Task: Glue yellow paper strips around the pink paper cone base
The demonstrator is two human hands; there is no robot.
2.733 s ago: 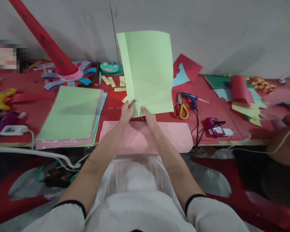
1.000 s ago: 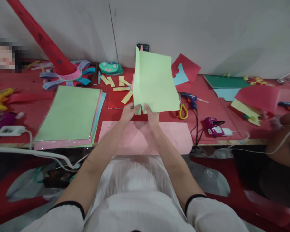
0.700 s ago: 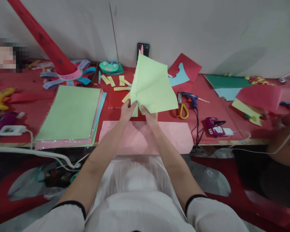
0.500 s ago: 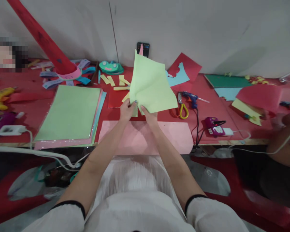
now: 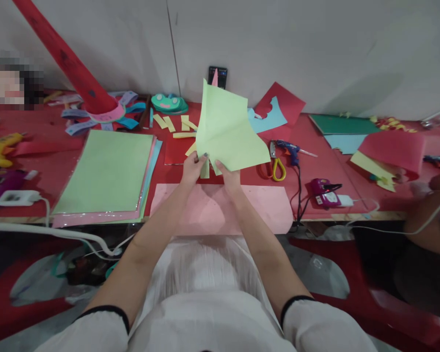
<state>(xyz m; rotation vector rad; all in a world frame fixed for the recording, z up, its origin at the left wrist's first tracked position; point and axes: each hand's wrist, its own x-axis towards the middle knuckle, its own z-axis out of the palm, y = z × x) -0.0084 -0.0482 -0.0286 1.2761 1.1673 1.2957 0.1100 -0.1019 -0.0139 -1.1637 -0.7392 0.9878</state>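
We hold a green sheet (image 5: 227, 129) up over the red surface (image 5: 326, 168), in front of the yellow strips (image 5: 169, 124) and beyond the pink sheet (image 5: 256, 208). Our left hand (image 5: 193, 168) has its fingers pinched on the lower left part, near a fold; our right hand (image 5: 230, 177) grasps the lower edge just beside it, thumb on top. Between them the lower edge is parted, a narrow flap hanging on the left.

The parting looks like the weak spot. If our two hands pull unevenly, the split could wander off the fold into the wide part and leave a ragged edge. Pinching too hard could crease the paper near the thumbs. The upper part has no support, so it could flop or bend across the middle, where it already looks slightly buckled.

The lower right corner hangs near the scissors (image 5: 279, 169) and the blue glue gun (image 5: 292, 149); a swing that way could snag it. We cannot tell whether the gun is hot. A careless sweep forward might also knock the phone (image 5: 222, 77) by the wall.
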